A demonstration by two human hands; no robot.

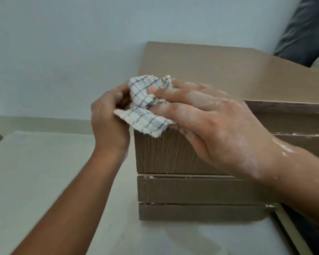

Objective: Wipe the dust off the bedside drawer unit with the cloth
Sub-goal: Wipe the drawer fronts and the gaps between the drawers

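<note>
Both hands meet at the front left corner of the drawer unit (182, 155), with the cloth (144, 105) bunched between them. The cloth is white with a thin dark check, crumpled; one flap stands up above the fingers and another hangs over the top edge of the open upper drawer, touching the wood-grain front.

The left hand (109, 116) comes up from the lower left, its fingers curled shut on the left side of the cloth, its thumb tucked against the fabric. The right hand (215, 124) reaches in from the right, lying over the corner of the drawer, its fingers pressing the cloth from the other side and closed on it. Pale dust or a whitish film streaks the back of this hand and the wrist.

The unit is brown, with a flat top (228, 70) running back to a pale wall (63, 43). The upper drawer stands pulled out toward the camera; below it lie two more drawer fronts, parted by narrow gaps that show light specks. The floor (35, 181) to the left is pale. At the upper right, dark fabric (306, 32) lies beside the unit.
</note>
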